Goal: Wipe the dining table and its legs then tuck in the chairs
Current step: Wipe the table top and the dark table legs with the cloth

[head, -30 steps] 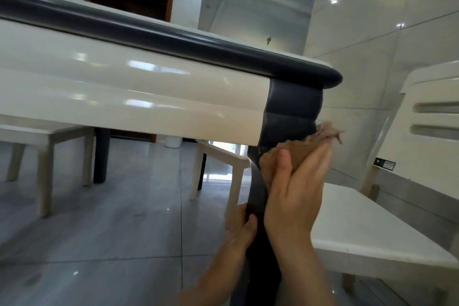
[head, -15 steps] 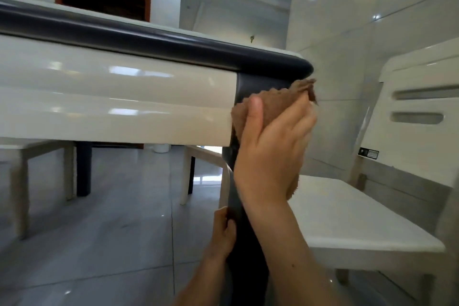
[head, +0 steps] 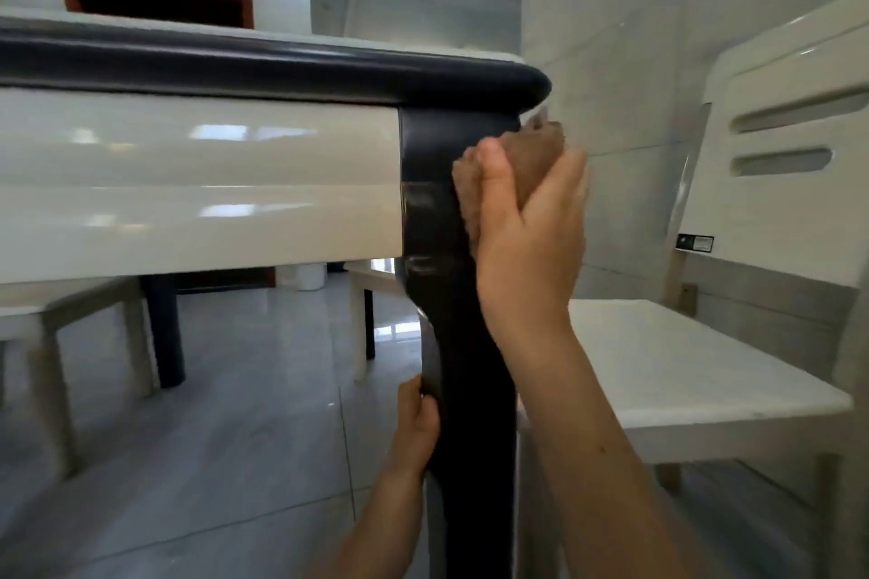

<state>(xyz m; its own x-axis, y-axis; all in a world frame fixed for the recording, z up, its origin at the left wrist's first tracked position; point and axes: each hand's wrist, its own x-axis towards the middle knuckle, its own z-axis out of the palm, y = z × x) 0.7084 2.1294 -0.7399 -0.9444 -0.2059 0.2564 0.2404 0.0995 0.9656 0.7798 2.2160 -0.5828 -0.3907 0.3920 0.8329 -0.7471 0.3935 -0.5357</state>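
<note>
Over glossy floor tiles (head: 235, 461), the table leg (head: 475, 437) is clasped by the left grip (head: 416, 433), the cloth (head: 536, 155) by the right grip (head: 531, 240); the chair label (head: 695, 243) is unreadable.

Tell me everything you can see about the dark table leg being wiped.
The table leg is near-black and glossy, like lacquered wood. It stands upright at the corner of the table, broad on top, curving narrower below. The right hand presses a brown cloth on its upper part; the left hand grips it lower. Its foot is hidden.
</note>
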